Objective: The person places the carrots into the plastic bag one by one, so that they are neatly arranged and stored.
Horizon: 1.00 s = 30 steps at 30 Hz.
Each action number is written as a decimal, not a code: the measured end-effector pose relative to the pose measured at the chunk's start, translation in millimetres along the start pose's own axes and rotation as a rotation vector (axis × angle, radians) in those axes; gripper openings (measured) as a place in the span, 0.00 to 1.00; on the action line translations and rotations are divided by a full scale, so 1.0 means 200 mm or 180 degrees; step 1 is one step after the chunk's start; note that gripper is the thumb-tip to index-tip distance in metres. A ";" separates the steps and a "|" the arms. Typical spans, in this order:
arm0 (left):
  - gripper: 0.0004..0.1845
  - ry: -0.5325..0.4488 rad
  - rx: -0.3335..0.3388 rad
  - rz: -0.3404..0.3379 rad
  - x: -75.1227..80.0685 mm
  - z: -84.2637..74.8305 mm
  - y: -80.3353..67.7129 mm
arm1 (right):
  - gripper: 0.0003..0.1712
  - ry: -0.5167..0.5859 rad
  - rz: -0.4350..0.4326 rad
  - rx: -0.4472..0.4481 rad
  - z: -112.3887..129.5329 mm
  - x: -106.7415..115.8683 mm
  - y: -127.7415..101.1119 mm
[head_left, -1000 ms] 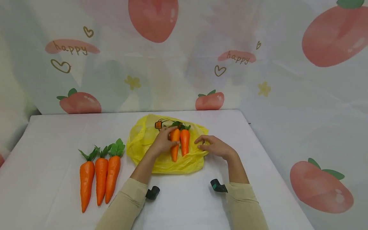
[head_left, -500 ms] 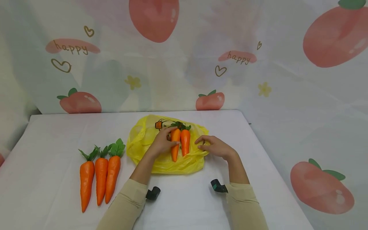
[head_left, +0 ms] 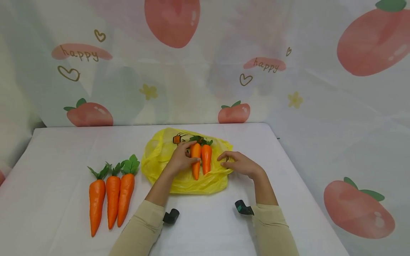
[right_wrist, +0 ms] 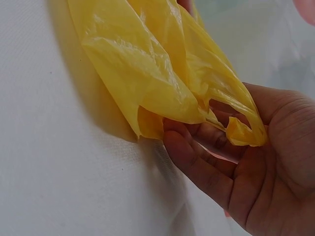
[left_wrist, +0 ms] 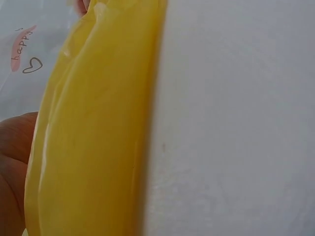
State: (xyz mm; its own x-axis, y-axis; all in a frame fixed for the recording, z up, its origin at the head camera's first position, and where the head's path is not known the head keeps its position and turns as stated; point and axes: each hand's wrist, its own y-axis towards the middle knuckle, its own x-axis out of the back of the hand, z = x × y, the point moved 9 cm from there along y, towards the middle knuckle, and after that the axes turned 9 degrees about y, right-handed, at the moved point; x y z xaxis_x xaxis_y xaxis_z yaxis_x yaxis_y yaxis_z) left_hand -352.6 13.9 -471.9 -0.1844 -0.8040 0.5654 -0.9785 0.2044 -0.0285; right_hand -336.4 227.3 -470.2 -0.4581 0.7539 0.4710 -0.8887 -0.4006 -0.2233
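A yellow plastic bag (head_left: pixel 157 153) lies at the middle of the table with two orange carrots with green tops on it. My left hand (head_left: pixel 180 159) holds the left carrot (head_left: pixel 196 171), thumb and fingers along its sides. Beside it lies the second carrot (head_left: pixel 206 156), its tip at a fold of the bag. At the bag's right edge, my right hand (head_left: pixel 241 164) grips the plastic. Close up in the right wrist view, curled fingers (right_wrist: pixel 197 164) go around the bag's handle loop (right_wrist: pixel 241 115). Bag plastic (left_wrist: pixel 98 123) hides most of the left hand in the left wrist view.
Three more carrots lie side by side on the left of the white table (head_left: pixel 57 177): a left one (head_left: pixel 96 202), a middle one (head_left: pixel 112 201) and a right one (head_left: pixel 126 199). A printed cloth backdrop (head_left: pixel 192 81) stands behind the table.
The carrot in my left hand has shifted very slightly to the right and stands a little straighter. Both hands and the bag stay almost still.
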 end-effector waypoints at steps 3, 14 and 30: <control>0.36 -0.0043 -0.0005 0.0000 0.01 0.00 -0.01 | 0.12 0.0007 0.0003 -0.0009 0.00 0.00 0.00; 0.36 -0.0269 0.0076 0.0000 0.08 0.03 -0.06 | 0.13 0.0015 -0.0010 0.0038 0.01 0.01 -0.01; 0.28 -0.0366 0.0083 0.0064 0.18 0.02 -0.19 | 0.12 -0.0017 0.0023 0.0006 -0.01 0.01 0.01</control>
State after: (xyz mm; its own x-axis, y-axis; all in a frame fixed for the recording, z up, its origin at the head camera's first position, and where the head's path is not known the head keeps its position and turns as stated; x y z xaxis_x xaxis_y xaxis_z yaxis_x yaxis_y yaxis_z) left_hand -322.7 -25.5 -454.1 -0.2119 -0.8589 0.4663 -0.9763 0.2077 -0.0611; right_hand -339.0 228.8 -471.7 -0.4643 0.7482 0.4739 -0.8853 -0.4069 -0.2249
